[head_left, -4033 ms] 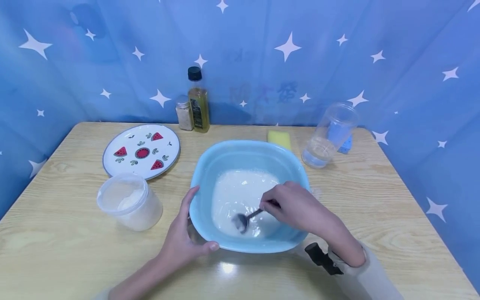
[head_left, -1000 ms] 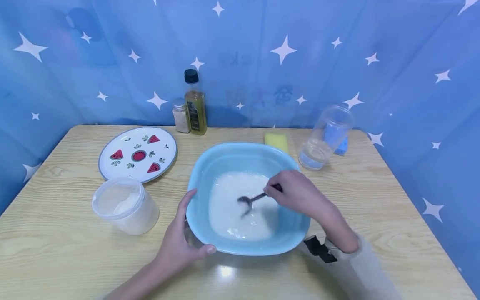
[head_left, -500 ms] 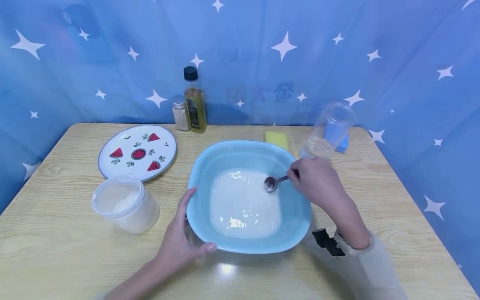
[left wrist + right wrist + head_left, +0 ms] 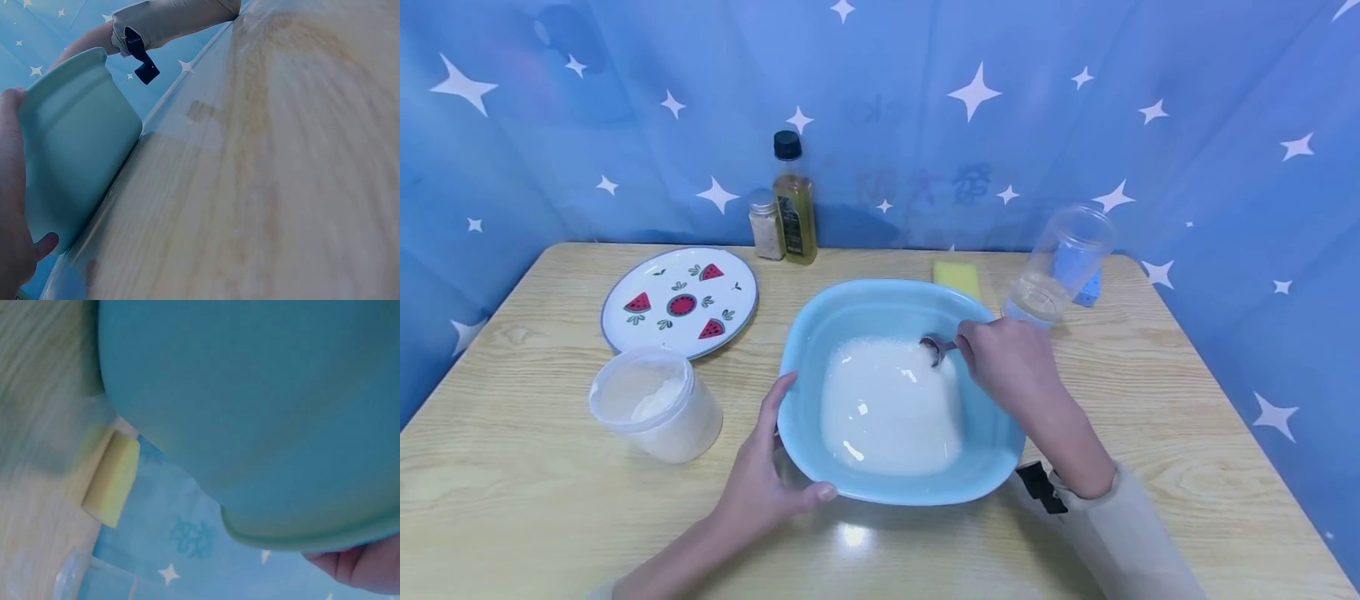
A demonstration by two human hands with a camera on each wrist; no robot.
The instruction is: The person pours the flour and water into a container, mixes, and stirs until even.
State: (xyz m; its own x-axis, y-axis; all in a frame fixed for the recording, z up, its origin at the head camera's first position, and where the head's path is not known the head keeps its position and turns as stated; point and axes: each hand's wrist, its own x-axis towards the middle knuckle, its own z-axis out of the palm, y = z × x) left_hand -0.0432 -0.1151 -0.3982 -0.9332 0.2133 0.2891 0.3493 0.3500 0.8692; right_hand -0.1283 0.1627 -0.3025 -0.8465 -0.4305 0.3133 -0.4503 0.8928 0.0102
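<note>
A light blue plastic basin (image 4: 805, 333) stands on the table with a white, runny liquid (image 4: 887, 408) covering its floor. My left hand (image 4: 760, 483) holds the basin's near left corner, thumb at the front rim and a finger at the left rim. The left wrist view shows that hand (image 4: 12, 206) against the basin's outer wall (image 4: 81, 144). Over the right rim, my right hand (image 4: 1011, 358) grips a dark metal spoon (image 4: 950, 345) by its handle. The spoon's head is at the liquid's back right edge; whether it dips in I cannot tell.
Left of the basin stand an uncapped tub (image 4: 681, 421) of white powder and a watermelon-patterned plate (image 4: 655, 325). Behind are a small jar (image 4: 766, 229), an oil bottle (image 4: 796, 217) and a yellow sponge (image 4: 957, 279). A clear cup (image 4: 1037, 300) with some liquid stands close to my right hand.
My right hand has swept the spoon through the liquid from the front and middle towards the basin's back right side. The left hand keeps its hold on the basin.
</note>
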